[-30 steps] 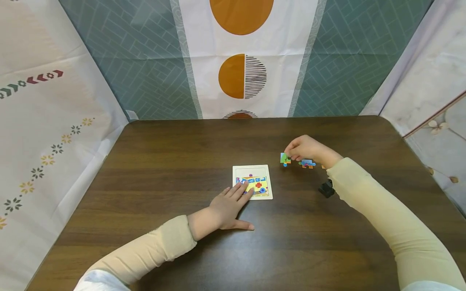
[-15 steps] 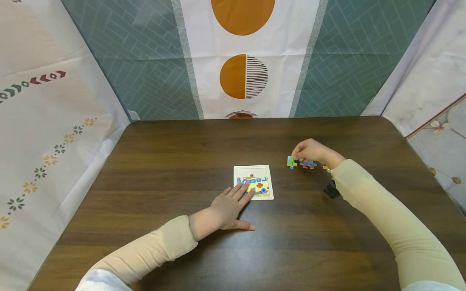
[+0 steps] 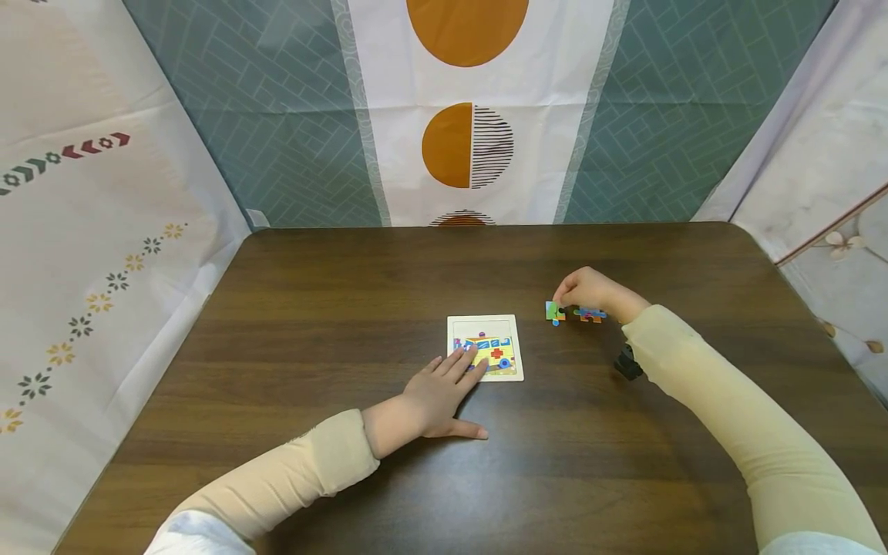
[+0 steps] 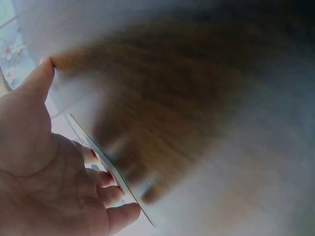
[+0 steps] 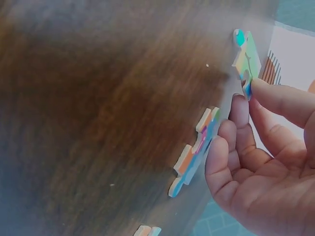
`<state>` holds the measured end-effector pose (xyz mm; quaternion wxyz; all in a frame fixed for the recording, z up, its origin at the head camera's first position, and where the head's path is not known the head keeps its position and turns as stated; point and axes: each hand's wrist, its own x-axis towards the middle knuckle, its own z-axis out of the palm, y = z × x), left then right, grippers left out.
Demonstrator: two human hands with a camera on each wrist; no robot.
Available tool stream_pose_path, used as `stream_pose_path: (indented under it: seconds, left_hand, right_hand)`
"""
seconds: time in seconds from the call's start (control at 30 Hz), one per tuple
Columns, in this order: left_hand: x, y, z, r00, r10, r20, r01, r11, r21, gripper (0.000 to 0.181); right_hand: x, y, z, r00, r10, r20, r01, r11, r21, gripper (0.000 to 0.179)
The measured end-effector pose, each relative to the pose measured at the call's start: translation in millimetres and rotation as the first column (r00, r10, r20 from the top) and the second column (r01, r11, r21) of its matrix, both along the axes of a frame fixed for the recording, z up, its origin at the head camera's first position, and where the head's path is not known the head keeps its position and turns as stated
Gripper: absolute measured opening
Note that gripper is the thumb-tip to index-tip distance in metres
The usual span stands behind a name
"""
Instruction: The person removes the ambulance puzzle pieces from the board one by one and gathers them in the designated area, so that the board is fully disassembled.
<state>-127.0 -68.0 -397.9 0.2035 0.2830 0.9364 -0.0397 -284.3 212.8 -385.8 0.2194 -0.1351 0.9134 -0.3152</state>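
My left hand (image 3: 444,397) lies with fingers spread over the lower left of a white-framed puzzle board (image 3: 483,319). A yellow vehicle picture with a red cross shows on the board; its lower left part is hidden under the fingers. In the left wrist view the fingertips meet the board's edge (image 4: 118,177). At the right, my right hand (image 3: 597,293) pinches a green puzzle piece (image 5: 248,56) by its edge, between thumb and finger. Close beside that hand, a blue puzzle piece (image 3: 591,315) with orange and pink parts lies on the table.
Part of another puzzle piece (image 5: 146,230) shows at the bottom of the right wrist view. A black object (image 3: 627,362) sits at the right wrist. All this is on a dark wooden table (image 3: 312,308), with patterned cloths (image 3: 298,116) hanging behind it.
My right hand has shifted a little to the right and nearer, the green puzzle piece moving along with it. The left hand keeps its place on the board.
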Motion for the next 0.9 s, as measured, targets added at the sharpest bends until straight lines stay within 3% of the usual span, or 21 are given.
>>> stream_pose_path:
  seconds: [0.63,0.9]
  left_hand:
    - [-0.1,0.8,0.5,1.000,-0.009,-0.006,0.009,1.000,-0.010,0.098]
    - [0.4,0.9,1.7,1.000,0.000,0.002,0.000,1.000,-0.002,0.097]
  right_hand:
    - [3.5,0.3,0.4,1.000,0.000,-0.028,0.000,1.000,-0.005,0.019]
    - [6.5,-1.6,5.8,0.993,-0.070,-0.096,0.068,0.997,-0.028,0.021]
